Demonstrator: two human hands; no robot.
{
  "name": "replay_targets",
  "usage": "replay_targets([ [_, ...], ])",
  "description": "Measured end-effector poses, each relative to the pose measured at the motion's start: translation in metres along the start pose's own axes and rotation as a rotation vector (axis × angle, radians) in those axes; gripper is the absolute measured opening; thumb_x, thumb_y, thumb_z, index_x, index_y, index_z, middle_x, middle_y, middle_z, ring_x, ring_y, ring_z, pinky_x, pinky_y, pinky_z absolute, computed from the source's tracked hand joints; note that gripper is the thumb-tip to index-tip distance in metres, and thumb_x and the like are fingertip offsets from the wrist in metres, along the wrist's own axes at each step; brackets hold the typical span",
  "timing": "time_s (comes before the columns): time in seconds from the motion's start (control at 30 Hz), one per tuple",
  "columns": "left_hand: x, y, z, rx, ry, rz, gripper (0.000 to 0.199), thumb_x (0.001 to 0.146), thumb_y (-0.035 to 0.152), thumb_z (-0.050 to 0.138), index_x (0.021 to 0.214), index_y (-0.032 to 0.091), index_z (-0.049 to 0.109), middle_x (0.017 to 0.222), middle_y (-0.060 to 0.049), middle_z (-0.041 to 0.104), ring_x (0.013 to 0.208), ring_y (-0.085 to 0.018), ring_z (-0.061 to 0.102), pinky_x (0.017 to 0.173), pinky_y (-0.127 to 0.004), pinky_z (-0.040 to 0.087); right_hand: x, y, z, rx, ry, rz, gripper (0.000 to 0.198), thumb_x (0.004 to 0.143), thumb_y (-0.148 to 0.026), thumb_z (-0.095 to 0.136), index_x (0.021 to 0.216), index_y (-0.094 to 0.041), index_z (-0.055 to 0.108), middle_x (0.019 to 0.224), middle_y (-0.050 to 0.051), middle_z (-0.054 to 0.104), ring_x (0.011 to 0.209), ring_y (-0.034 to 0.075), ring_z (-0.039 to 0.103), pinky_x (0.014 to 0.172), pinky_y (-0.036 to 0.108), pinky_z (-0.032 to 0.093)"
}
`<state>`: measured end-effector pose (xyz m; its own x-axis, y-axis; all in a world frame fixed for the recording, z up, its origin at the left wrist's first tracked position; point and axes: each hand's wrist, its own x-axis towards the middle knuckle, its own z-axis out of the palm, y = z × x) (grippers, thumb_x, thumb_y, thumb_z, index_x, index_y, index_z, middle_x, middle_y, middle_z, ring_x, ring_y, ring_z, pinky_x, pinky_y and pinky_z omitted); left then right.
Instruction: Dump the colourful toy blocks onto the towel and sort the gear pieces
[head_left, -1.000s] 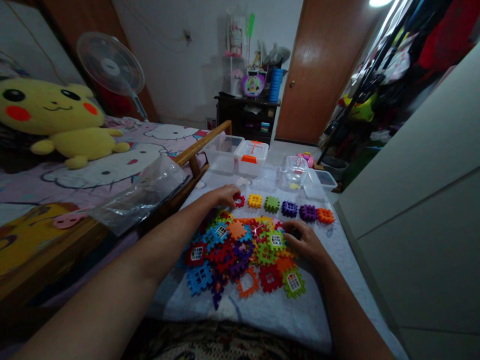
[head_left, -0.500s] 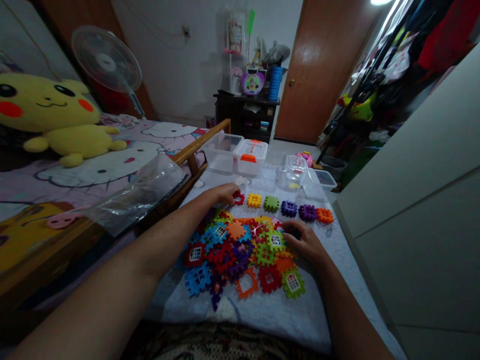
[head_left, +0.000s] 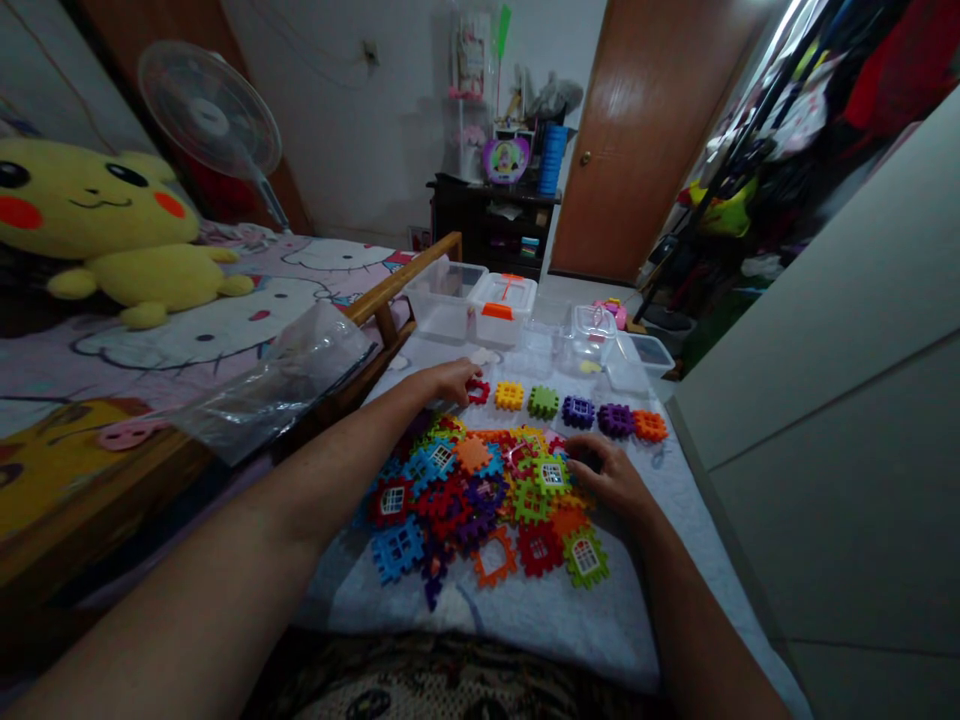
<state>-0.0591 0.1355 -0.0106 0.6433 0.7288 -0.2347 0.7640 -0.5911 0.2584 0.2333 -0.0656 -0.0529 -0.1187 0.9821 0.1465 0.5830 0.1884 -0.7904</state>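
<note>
My left hand (head_left: 453,382) is at the far side of the pile, its fingers closed on a red interlocking plastic block (head_left: 478,391) at the left end of a row. To its right in that row are a yellow block (head_left: 509,396), a green block (head_left: 544,402), purple blocks (head_left: 616,420) and an orange block (head_left: 650,426). My right hand (head_left: 613,478) rests at the right edge of the heap of colourful blocks (head_left: 450,507), thumb and fingers curved apart. Its fingertips are beside a green window block (head_left: 552,474); no held piece shows.
Clear plastic bins (head_left: 446,300) and a lidded box with orange latches (head_left: 504,308) stand at the table's far end. A wooden bed rail (head_left: 405,283) and a plastic bag (head_left: 277,385) border the left. A white cabinet (head_left: 847,400) borders the right.
The view has shifted slightly. My left hand stays at the red block and my right hand stays by the heap; the blocks look the same.
</note>
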Motion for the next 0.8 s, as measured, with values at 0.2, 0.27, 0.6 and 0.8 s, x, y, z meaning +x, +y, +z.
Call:
replay_targets([
  [0.2, -0.039, 0.038, -0.003, 0.029, 0.182, 0.106, 0.04, 0.082, 0.02, 0.06, 0.122, 0.018, 0.058, 0.131, -0.011, 0.057, 0.119, -0.022, 0.053, 0.104, -0.033, 0.04, 0.001, -0.001, -0.001, -0.015, -0.01, -0.012, 0.03, 0.081, -0.039, 0.064, 0.104, -0.021, 0.07, 0.099, 0.008, 0.07, 0.091, 0.025, 0.064, 0.082, 0.042, 0.053],
  [0.27, -0.053, 0.059, 0.003, -0.016, 0.157, 0.212, 0.032, 0.086, 0.019, 0.057, 0.118, 0.02, 0.061, 0.126, -0.009, 0.061, 0.118, -0.021, 0.055, 0.104, -0.032, 0.04, 0.001, 0.0, 0.0, -0.021, -0.011, -0.016, 0.031, 0.081, -0.039, 0.063, 0.105, -0.02, 0.069, 0.099, 0.008, 0.07, 0.091, 0.025, 0.064, 0.082, 0.042, 0.052],
  [0.6, -0.07, 0.118, 0.032, 0.016, 0.158, 0.232, 0.012, 0.082, 0.023, 0.062, 0.092, 0.018, 0.067, 0.101, -0.01, 0.066, 0.097, -0.025, 0.06, 0.082, -0.033, 0.047, 0.001, 0.0, 0.0, -0.012, 0.011, -0.029, 0.03, 0.082, -0.041, 0.064, 0.103, -0.021, 0.07, 0.098, 0.008, 0.071, 0.091, 0.025, 0.064, 0.082, 0.042, 0.052],
  [0.8, -0.066, 0.122, 0.038, -0.029, 0.207, 0.186, 0.013, 0.078, 0.014, 0.059, 0.088, 0.019, 0.063, 0.098, -0.007, 0.067, 0.095, -0.023, 0.06, 0.083, -0.033, 0.046, 0.0, -0.002, -0.001, -0.007, 0.013, -0.037, 0.03, 0.082, -0.041, 0.065, 0.104, -0.021, 0.07, 0.101, 0.008, 0.07, 0.094, 0.026, 0.064, 0.085, 0.043, 0.051],
])
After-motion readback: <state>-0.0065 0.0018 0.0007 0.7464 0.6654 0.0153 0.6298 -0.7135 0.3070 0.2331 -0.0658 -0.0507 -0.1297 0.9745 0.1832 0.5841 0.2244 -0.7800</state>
